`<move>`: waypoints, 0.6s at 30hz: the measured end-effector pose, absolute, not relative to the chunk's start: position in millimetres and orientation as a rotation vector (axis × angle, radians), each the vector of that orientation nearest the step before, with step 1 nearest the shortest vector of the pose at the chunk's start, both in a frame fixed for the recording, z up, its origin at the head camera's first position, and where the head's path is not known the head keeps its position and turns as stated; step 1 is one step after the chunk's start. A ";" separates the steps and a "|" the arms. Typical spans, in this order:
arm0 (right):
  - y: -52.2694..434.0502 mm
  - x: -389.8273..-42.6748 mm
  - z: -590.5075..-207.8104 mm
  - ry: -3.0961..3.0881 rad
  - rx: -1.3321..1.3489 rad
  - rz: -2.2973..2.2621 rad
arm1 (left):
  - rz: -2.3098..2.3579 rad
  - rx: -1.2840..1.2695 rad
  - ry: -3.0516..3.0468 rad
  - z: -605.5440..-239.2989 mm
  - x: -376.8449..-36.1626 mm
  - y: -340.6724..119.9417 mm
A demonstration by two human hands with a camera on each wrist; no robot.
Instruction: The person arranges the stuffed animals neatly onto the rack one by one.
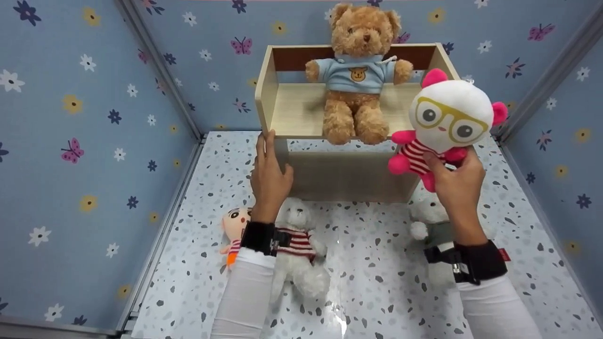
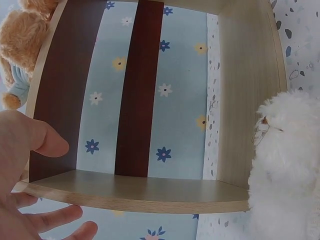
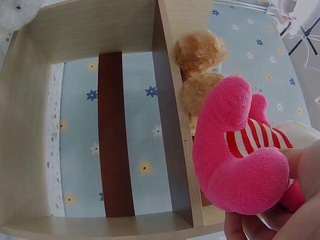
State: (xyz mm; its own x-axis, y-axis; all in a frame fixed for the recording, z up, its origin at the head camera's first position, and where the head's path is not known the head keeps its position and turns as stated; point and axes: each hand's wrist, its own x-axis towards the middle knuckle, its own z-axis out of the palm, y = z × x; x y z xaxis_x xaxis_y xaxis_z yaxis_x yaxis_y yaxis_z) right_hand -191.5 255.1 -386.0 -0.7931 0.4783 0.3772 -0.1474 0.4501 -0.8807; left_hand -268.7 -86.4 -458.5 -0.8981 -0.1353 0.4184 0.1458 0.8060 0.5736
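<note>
A plush panda doll (image 1: 451, 117) with pink ears, yellow glasses and a red-striped body hangs in my right hand (image 1: 459, 181), which grips it by the body at the shelf's right front. Its pink legs (image 3: 250, 180) show large in the right wrist view. My left hand (image 1: 272, 176) rests its straight fingers along the left side panel of the wooden shelf (image 1: 297, 110), thumb apart on the inner side. On the upper board sits a brown teddy bear (image 1: 358, 80) in a light blue hoodie, facing forward with its feet over the front edge.
On the speckled floor (image 1: 367, 263), a white plush bear (image 1: 299, 245) in a striped shirt lies behind my left forearm, next to a doll (image 1: 235, 223) with orange pants. Another white plush (image 1: 429, 212) is partly hidden by my right forearm. Flowered panels (image 1: 108, 155) stand around.
</note>
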 end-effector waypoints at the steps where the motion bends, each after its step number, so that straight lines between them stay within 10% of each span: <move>1: 255.4 -195.3 -384.2 -2.105 -0.282 1.350 | -0.859 -0.010 -2.546 -458.5 -268.5 -86.5; 18: 250.2 -241.1 -363.3 -2.147 -0.318 1.301 | -0.862 0.017 -2.556 -456.8 -268.8 -87.1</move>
